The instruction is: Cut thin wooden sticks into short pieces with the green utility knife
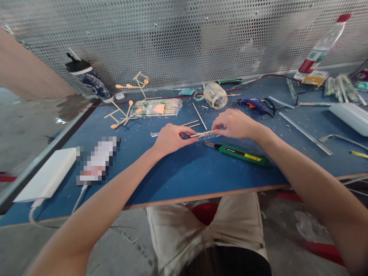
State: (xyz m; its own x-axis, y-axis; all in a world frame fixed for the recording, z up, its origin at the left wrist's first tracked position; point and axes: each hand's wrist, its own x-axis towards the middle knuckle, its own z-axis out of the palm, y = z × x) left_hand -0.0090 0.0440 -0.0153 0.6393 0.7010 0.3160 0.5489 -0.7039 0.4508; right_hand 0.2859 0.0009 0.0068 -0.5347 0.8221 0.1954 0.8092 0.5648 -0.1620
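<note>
My left hand [171,138] and my right hand [234,124] meet at the middle of the blue table [178,176]. Both pinch a pair of thin wooden sticks [201,134] lying over a clear ruler [211,136]. The left fingers close on the sticks' left end, the right fingers on the right end. A green utility knife [240,153] lies just in front of my right hand. More loose sticks [199,115] lie just behind the hands.
Behind are a stick-and-spoon model [126,111], a bag of sticks [158,108], a tape roll [215,96], a blue glue gun [255,104], a bottle [89,78]. A power bank [47,178] sits left, metal strips [306,133] right. A perforated metal wall stands at the back.
</note>
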